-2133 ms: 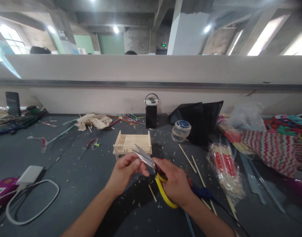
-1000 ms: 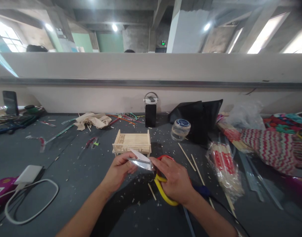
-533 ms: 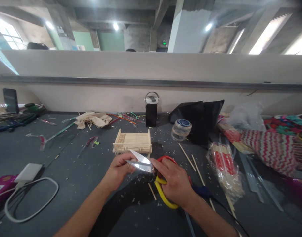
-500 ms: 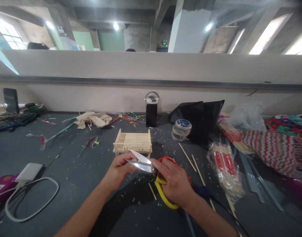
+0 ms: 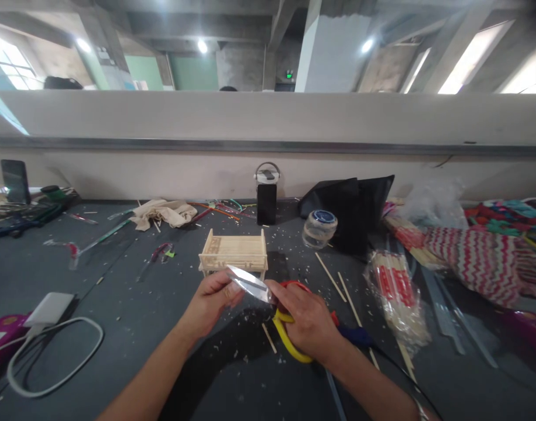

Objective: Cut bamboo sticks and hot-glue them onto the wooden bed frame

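Observation:
In my right hand (image 5: 309,321) is a pair of scissors (image 5: 249,285) with red and yellow handles; its blades point left and lie nearly together. My left hand (image 5: 213,304) is pinched closed at the blade tips. Whatever sits between its fingers is too small or hidden to make out. Just beyond both hands stands a little model of pale wooden sticks (image 5: 235,248), with a slatted top and corner posts. A short stick (image 5: 269,338) lies on the dark table below the blades.
Small chips litter the table (image 5: 136,339). Behind the model stand a black phone (image 5: 267,204) and, to the right, a clear jar (image 5: 319,230) and a black bag (image 5: 356,213). Bagged sticks (image 5: 397,286) lie at right, a white charger with cable (image 5: 52,308) at left.
The scissor blades have closed from a clear gap to nearly together. Both hands stay in about the same place, and the view has shifted slightly.

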Action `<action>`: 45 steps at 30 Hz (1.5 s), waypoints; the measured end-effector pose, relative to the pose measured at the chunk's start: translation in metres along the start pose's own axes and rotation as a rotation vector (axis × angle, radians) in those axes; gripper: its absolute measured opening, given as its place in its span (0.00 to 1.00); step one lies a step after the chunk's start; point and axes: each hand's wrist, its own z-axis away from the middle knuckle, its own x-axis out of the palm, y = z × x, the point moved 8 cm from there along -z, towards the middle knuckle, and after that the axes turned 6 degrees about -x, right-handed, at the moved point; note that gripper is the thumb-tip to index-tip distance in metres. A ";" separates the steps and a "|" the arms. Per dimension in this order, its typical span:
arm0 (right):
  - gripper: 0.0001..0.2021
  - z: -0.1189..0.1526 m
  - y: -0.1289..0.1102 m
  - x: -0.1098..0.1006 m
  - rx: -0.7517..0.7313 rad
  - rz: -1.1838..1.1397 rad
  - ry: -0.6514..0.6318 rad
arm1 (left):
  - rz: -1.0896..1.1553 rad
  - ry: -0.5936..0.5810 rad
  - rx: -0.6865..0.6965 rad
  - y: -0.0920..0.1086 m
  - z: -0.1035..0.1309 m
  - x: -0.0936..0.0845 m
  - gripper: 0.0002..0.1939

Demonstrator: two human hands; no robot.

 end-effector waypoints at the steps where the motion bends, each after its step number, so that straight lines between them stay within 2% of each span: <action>1: 0.28 0.000 0.001 0.000 0.004 -0.010 0.017 | -0.004 -0.001 0.014 0.003 0.000 0.001 0.09; 5: 0.25 0.000 0.001 -0.006 -0.001 -0.005 0.134 | 0.012 -0.029 0.066 0.013 -0.001 0.005 0.08; 7: 0.24 -0.001 0.001 -0.008 -0.008 0.024 0.153 | 0.024 -0.033 0.076 0.015 -0.001 0.005 0.09; 10: 0.25 -0.003 0.000 -0.009 -0.006 0.051 0.139 | 0.031 -0.014 0.058 0.012 -0.002 0.002 0.10; 16: 0.26 -0.004 -0.002 -0.010 -0.008 0.055 0.118 | 0.018 0.014 0.037 0.005 -0.002 -0.003 0.07; 32: 0.30 -0.005 -0.004 -0.009 -0.026 0.018 0.058 | -0.039 -0.014 0.017 0.002 -0.002 -0.006 0.06; 39: 0.25 -0.004 -0.005 -0.010 -0.039 0.013 0.051 | -0.070 -0.004 0.021 -0.001 -0.002 -0.014 0.07; 42: 0.24 -0.002 -0.006 -0.010 -0.038 0.017 0.071 | -0.070 -0.010 0.026 -0.001 -0.002 -0.012 0.07; 45: 0.22 -0.001 -0.002 -0.004 0.003 -0.013 0.039 | -0.088 -0.017 0.030 0.001 -0.001 -0.007 0.06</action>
